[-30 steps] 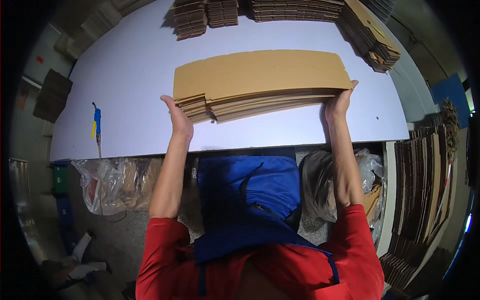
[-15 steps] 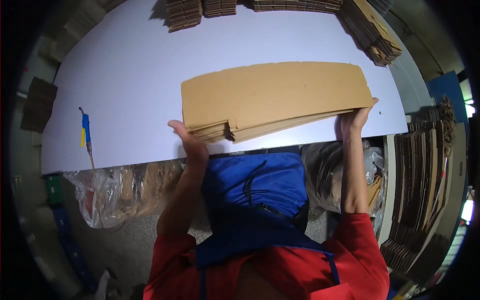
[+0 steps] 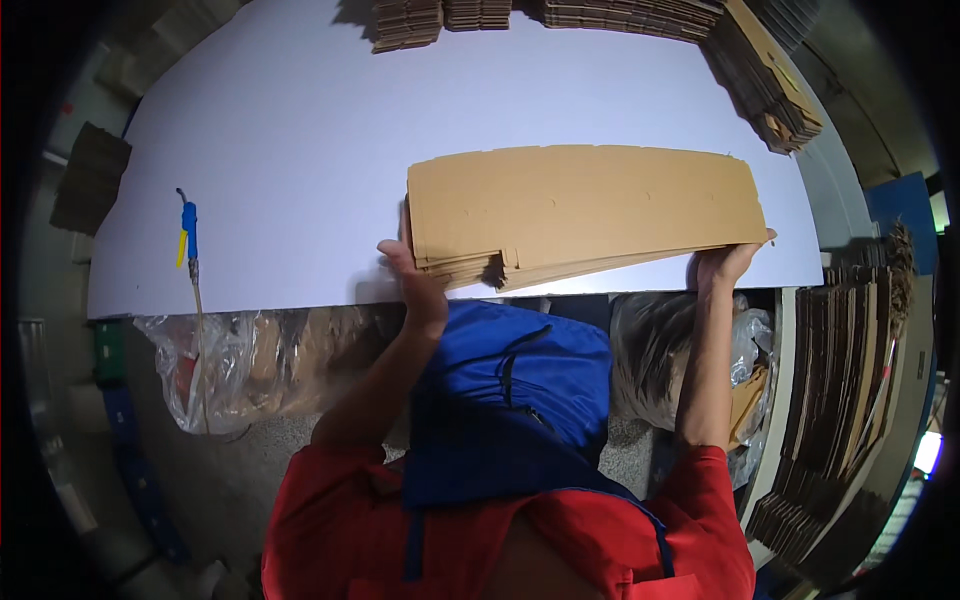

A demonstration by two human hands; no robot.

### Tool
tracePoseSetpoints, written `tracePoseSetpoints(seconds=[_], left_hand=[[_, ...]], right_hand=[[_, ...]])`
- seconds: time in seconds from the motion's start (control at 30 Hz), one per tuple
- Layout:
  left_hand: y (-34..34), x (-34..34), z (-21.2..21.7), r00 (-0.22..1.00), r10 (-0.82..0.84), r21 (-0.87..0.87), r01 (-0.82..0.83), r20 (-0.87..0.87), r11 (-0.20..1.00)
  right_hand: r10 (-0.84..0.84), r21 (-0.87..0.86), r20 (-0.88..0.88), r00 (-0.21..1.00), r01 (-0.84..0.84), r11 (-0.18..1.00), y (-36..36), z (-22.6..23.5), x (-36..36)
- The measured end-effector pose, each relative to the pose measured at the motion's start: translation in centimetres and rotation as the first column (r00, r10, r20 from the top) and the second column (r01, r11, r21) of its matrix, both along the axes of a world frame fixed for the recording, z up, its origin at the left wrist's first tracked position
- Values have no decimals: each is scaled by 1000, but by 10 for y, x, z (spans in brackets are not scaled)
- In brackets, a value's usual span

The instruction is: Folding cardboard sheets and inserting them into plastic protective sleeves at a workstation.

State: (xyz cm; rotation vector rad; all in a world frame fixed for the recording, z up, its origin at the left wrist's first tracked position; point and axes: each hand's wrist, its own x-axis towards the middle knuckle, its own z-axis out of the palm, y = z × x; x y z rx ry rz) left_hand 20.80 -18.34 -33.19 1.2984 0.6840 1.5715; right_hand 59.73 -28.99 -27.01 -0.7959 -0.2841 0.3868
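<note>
- The stack of flat cardboard sheets [image 3: 585, 205] lay at the near edge of the white bench [image 3: 290, 150], in front of you.
- Your left hand [image 3: 415, 280] gripped its left corner, fingers curled around the edge.
- Your right hand [image 3: 730, 262] held the right end, fingers tucked under it.
- A blue and yellow tool [image 3: 188, 228] lay well apart, to the left.
- More cardboard piles [image 3: 620, 12] sat along the far side.

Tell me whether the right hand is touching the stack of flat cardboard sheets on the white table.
Touching. The head view shows the right hand gripping the right end of the cardboard stack, fingers on its corner, with no gap visible.
</note>
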Motion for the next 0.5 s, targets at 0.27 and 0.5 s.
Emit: tracePoseSetpoints(seconds=[0.27, 0.5], left_hand=[[-82, 51, 15, 996, 18, 12, -19, 87, 1000], [-139, 74, 74, 987, 146, 457, -99, -69, 884]], right_hand=[[77, 75, 196, 978, -93, 993, -68, 10, 60], [15, 60, 634, 773, -69, 996, -103, 24, 99]])
